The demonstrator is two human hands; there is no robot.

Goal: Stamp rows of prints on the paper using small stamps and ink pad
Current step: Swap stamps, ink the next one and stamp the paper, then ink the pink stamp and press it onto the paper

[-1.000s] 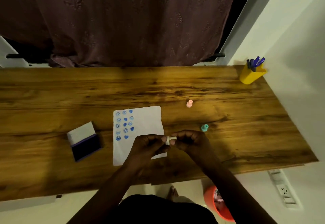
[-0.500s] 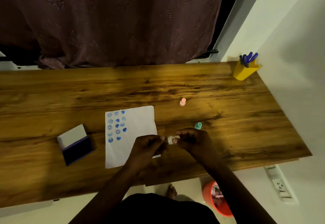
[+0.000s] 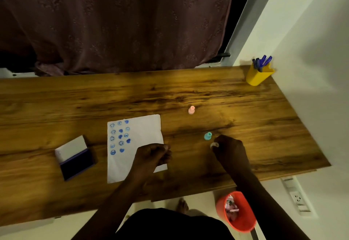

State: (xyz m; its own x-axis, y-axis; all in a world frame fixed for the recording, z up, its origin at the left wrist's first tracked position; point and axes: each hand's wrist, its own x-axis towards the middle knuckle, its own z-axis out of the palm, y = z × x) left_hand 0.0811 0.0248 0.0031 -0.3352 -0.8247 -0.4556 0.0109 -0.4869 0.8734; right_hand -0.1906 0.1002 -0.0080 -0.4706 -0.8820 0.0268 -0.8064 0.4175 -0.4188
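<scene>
Hands have separated. Half a second ago both met over the lower right corner of the paper, working a small white piece between them. My right hand [image 3: 229,150] has since gone out to the right and sits just beside the teal stamp [image 3: 208,136], its fingers pinched narrow on a small pale ring-like piece [image 3: 214,145]. Probably a stamp cap, though it is too small to be sure.

My left hand [image 3: 153,155] hangs over the lower right part of the paper [image 3: 143,132], fingers curled shut. I cannot tell what is inside; presumably the stamp body, if the cap came off it.

Paper lies flat on the table [image 3: 56,107], about three short columns of blue prints [image 3: 120,137] in its upper left, smiley faces and hearts; the right half and the bottom are bare. Ink pad [image 3: 74,157] is open, left of the paper and a little apart from it. Pink stamp [image 3: 191,110] stands alone beyond the paper's top right corner.

Reading: uncapping looks done. Next step, as I judge it, is to set the cap down by the teal stamp, ink the stamp on the pad, and start another column.
</scene>
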